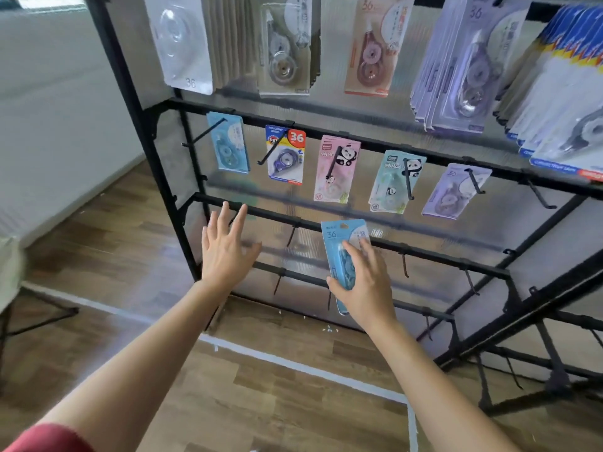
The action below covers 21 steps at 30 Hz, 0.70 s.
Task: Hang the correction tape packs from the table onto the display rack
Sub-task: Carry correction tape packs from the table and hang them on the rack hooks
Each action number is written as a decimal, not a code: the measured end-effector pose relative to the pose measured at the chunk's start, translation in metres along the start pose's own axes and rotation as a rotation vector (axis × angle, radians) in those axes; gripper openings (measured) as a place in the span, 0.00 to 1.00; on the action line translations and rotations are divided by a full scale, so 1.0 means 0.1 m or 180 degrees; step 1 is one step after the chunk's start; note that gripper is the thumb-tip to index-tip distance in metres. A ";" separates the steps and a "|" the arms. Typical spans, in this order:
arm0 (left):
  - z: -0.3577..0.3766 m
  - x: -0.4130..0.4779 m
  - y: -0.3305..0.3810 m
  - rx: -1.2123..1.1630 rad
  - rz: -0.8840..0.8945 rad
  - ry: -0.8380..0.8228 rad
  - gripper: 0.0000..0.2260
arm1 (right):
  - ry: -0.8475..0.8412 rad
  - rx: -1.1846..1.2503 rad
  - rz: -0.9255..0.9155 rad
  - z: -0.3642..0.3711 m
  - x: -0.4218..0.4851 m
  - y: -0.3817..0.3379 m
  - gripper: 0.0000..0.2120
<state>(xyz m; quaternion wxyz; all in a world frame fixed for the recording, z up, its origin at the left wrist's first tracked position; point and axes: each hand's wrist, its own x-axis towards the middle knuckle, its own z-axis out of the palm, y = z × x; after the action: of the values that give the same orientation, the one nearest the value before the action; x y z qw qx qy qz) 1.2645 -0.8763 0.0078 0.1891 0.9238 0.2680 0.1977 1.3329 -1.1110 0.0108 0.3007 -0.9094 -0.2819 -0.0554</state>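
My right hand [362, 283] grips a light blue correction tape pack [339, 243] upright, in front of the third bar of the black display rack [156, 177]. The pack's top with its hang hole sits level with that bar. My left hand [225, 247] is held out with fingers spread and holds nothing, its fingertips close to the same bar at the rack's left end. On the bar above, a matching blue pack [230, 143] hangs at the far left, beside several single packs.
Thick bundles of packs [456, 60] fill the top row. Bare black hooks [404, 264] stick out from the lower bars. A white tape line [293, 363] runs over the wooden floor. A table edge [9, 265] shows at the far left.
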 end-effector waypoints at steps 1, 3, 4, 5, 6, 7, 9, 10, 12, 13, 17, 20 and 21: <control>-0.04 -0.03 -0.05 0.0006 -0.0025 0.0042 0.32 | -0.0029 0.0000 -0.0048 0.02 0.01 -0.05 0.31; -0.10 -0.08 -0.17 0.0005 -0.0071 0.0109 0.32 | -0.0048 0.0019 -0.0136 0.09 0.02 -0.16 0.31; -0.13 -0.10 -0.23 0.0004 -0.0107 0.0108 0.31 | -0.0039 0.0044 -0.0170 0.13 0.03 -0.21 0.30; -0.15 -0.12 -0.31 0.0017 -0.0151 0.0096 0.32 | -0.0032 0.0059 -0.0196 0.18 0.03 -0.27 0.30; -0.17 -0.11 -0.41 0.0025 -0.0179 0.0098 0.32 | -0.0029 0.0063 -0.0230 0.24 0.05 -0.35 0.30; -0.18 -0.10 -0.48 0.0030 -0.0198 0.0091 0.32 | -0.0042 0.0075 -0.0259 0.28 0.05 -0.39 0.30; -0.21 -0.02 -0.65 -0.0004 -0.0177 0.0110 0.32 | -0.0057 0.0101 -0.0366 0.40 0.11 -0.53 0.30; -0.23 0.05 -0.74 0.0014 -0.0136 0.0118 0.32 | -0.0064 0.0122 -0.0416 0.47 0.15 -0.61 0.31; -0.28 0.22 -0.93 0.0117 -0.0005 0.0096 0.32 | -0.0043 0.0122 -0.0485 0.63 0.26 -0.79 0.31; -0.32 0.32 -1.03 0.0172 0.0066 0.0074 0.32 | 0.0000 0.0118 -0.0470 0.71 0.32 -0.90 0.31; -0.47 0.70 -1.43 0.0196 0.0229 0.0004 0.33 | 0.0295 0.0173 -0.0340 1.05 0.57 -1.35 0.30; -0.57 0.95 -1.73 0.0120 0.0270 -0.0093 0.33 | 0.0501 0.0182 -0.0282 1.28 0.76 -1.67 0.30; -0.60 1.01 -1.83 0.0122 0.0295 -0.0130 0.33 | 0.0539 0.0180 -0.0262 1.34 0.81 -1.77 0.30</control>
<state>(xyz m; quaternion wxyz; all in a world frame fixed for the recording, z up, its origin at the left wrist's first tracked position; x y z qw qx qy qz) 1.2387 -0.6607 0.0019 0.1675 0.9425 0.2248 0.1821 1.2947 -0.8779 0.0151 0.3465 -0.8802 -0.2941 -0.1365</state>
